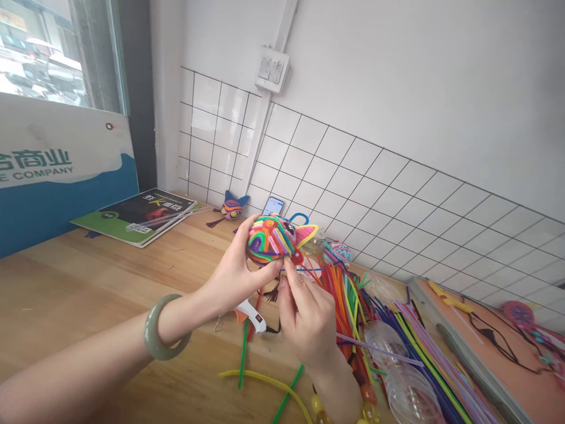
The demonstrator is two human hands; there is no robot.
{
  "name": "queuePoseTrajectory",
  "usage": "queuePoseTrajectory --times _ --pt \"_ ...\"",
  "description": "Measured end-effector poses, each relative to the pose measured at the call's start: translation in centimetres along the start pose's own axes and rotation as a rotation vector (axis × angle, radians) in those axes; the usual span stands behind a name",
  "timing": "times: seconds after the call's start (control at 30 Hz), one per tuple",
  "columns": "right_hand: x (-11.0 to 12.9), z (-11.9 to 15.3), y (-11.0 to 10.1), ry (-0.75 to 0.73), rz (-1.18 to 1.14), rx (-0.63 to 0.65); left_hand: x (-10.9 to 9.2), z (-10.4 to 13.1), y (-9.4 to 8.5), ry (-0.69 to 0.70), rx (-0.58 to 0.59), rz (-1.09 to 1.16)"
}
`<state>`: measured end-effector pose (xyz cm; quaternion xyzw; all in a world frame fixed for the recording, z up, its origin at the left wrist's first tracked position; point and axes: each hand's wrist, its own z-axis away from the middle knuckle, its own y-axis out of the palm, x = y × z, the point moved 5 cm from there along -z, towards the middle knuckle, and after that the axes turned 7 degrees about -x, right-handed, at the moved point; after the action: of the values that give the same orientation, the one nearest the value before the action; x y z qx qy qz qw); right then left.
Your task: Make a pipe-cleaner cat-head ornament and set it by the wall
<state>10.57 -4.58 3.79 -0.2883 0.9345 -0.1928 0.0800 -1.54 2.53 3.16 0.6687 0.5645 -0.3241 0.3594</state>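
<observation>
My left hand point(233, 268), with a pale green bangle at the wrist, is wrapped round a rounded pipe-cleaner figure point(269, 235). The figure has rainbow stripes and a pink ear edged in yellow, which points right. At its lower edge, the thumb and forefinger of my right hand point(309, 312) are pinched together; what lies between them is hidden or too small to make out. Below the figure, a white and orange glue gun point(256, 318) with a black cord lies on the wooden table, partly covered by my hands. A dark tassel point(272, 292) hangs near my fingertips.
Bundles of coloured pipe cleaners point(348, 306) and clear plastic domes point(410, 391) lie at the right. Loose green and yellow stems point(265, 380) are in front. Behind stand a second striped figure point(232, 207) and a phone point(273, 205). Booklets point(141, 215) lie left; a wire grid point(335, 176) lines the wall.
</observation>
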Motion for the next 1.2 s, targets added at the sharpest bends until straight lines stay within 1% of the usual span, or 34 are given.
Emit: queuePoseTrajectory --times 0.17,0.27,0.5,0.6,0.73,1.0,1.2 --pt "-0.7 0.2 -0.2 0.021 0.013 -0.019 0.0 0.2 0.2 -0.030 0.069 0.070" --pt "-1.1 0.2 -0.3 0.035 0.012 -0.047 0.1 0.2 0.3 -0.033 0.086 0.149" --pt "-2.0 0.6 0.1 0.152 -0.103 -0.068 -0.2 0.1 0.5 -0.049 0.111 0.344" --pt "-2.3 0.9 0.0 0.186 -0.120 -0.069 -0.3 0.1 0.6 -0.037 0.104 0.328" --pt "-2.3 0.8 -0.3 0.187 -0.125 -0.081 -0.2 0.2 0.4 -0.007 0.064 0.283" --pt "-2.0 0.6 -0.4 0.167 -0.219 -0.135 -0.3 0.1 0.2 0.020 0.066 0.333" --pt "-1.9 0.6 -0.5 0.150 -0.168 -0.163 -0.4 0.2 0.2 0.030 0.071 0.358"
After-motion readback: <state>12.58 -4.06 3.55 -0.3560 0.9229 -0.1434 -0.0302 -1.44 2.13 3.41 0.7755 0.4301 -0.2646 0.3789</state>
